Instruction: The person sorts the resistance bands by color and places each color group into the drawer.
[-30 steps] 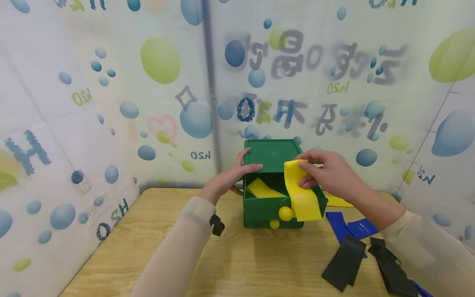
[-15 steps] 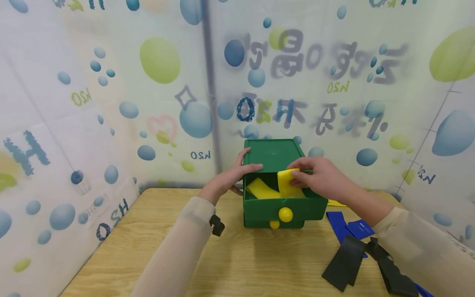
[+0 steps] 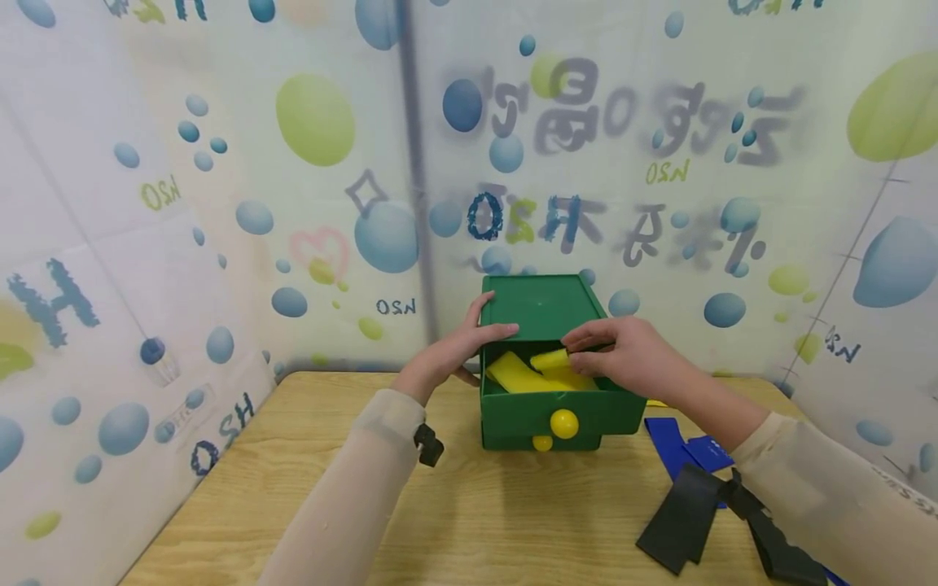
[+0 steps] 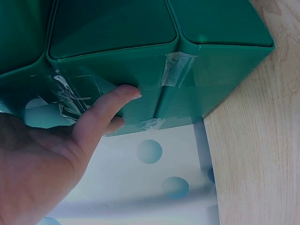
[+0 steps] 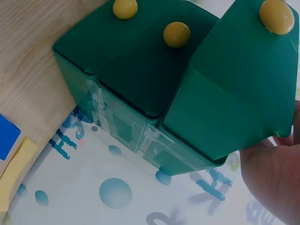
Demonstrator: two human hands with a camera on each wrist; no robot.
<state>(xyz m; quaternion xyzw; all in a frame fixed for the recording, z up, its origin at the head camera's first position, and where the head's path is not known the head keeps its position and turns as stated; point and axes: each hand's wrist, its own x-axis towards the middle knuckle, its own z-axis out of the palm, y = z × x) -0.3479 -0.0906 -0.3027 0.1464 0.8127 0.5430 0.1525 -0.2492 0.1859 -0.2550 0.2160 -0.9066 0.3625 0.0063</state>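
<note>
A green drawer box (image 3: 542, 305) with yellow knobs stands on the table, its top drawer (image 3: 528, 413) pulled out. My left hand (image 3: 462, 346) rests on the box's left front corner, thumb over the top. In the left wrist view its fingers (image 4: 110, 103) lie against the taped side. My right hand (image 3: 623, 354) pinches a yellow resistance band (image 3: 551, 360) inside the open drawer. Another yellow band (image 3: 515, 374) lies in the drawer at left. In the right wrist view, the drawer front hides the band; part of my right hand (image 5: 272, 180) shows beside it.
Blue bands (image 3: 664, 439) and black bands (image 3: 681, 517) lie on the wooden table (image 3: 440, 513) to the right of the box. A yellow band (image 5: 16, 173) lies behind them. A patterned curtain (image 3: 315, 244) hangs close behind the box.
My right hand has moved the yellow band from over the drawer's front down inside it; the band now lies folded low. The left hand has stayed on the box.
</note>
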